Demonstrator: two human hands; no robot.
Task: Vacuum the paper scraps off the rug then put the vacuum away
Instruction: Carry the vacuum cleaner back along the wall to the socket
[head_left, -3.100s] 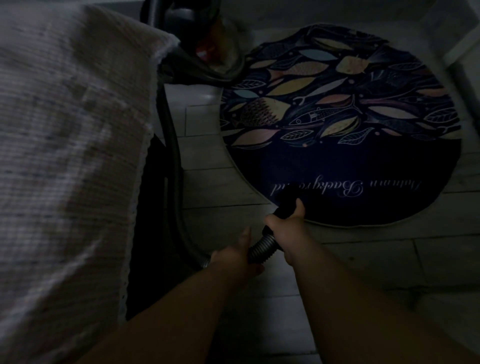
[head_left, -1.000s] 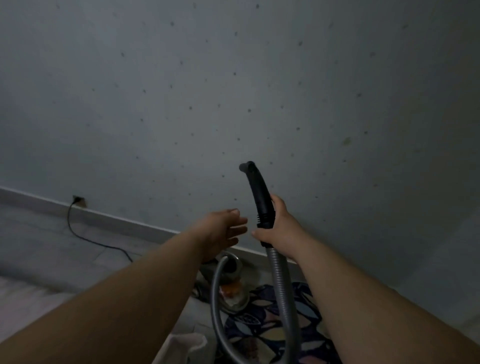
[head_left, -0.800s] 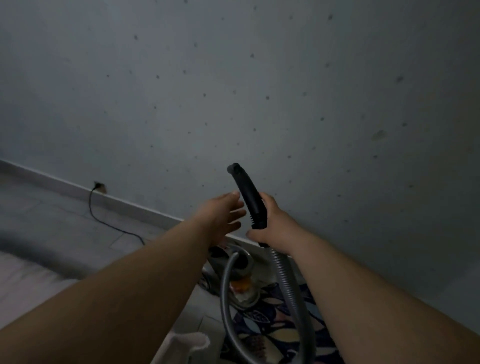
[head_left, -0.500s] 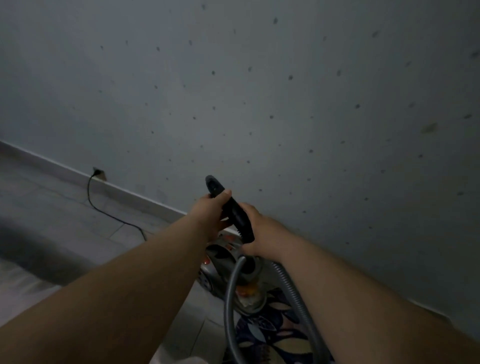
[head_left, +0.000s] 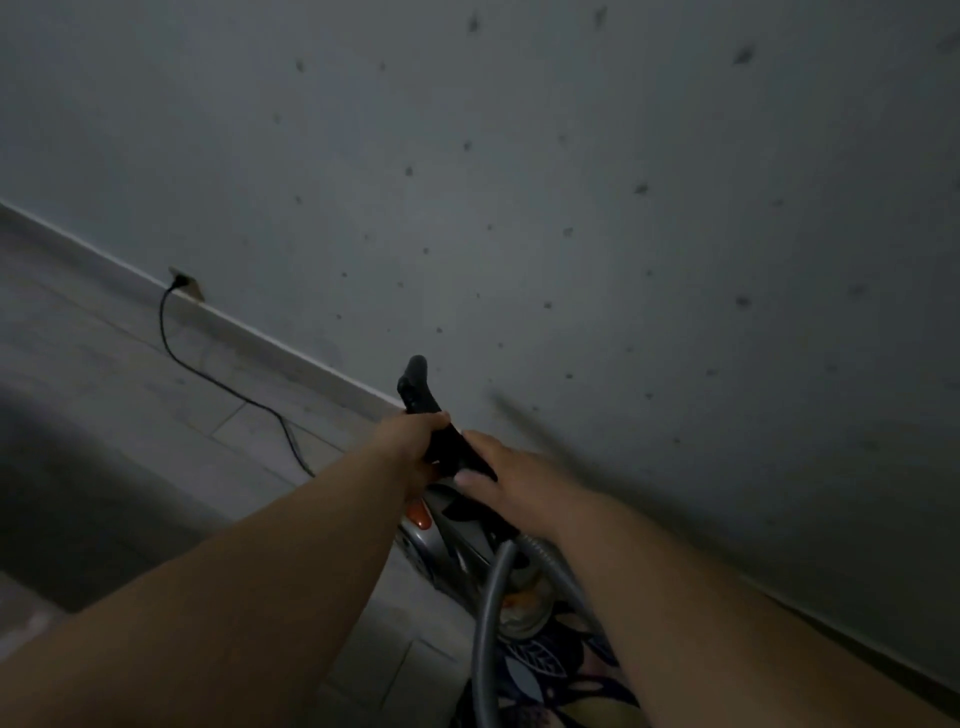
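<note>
Dim room. A grey wall (head_left: 571, 182), dotted all over with small dark specks, fills the upper and right parts of the frame. A pale baseboard (head_left: 270, 343) runs diagonally from the left edge down toward the centre, with grey floor tiles (head_left: 93, 374) below it. At upper left a black power cord (head_left: 218, 382) is plugged into a low socket (head_left: 183, 280) and trails across the floor toward the centre.

Centre of frame: both bare arms reach forward to the black hose handle (head_left: 418, 387), which stands tilted, its tip pointing up. The left hand (head_left: 415, 441) is wrapped around the handle's middle. The right hand (head_left: 501, 473) grips it just below, thumb on the near side and fingers over the far side.

Directly beneath the hands sits the canister vacuum cleaner (head_left: 447, 543), silver with an orange button, close to the wall. Its grey ribbed hose (head_left: 488, 623) loops down to the bottom edge. The leaf-patterned rug (head_left: 545, 670) shows at bottom centre, its edge touching the vacuum; little of its surface is visible.
</note>
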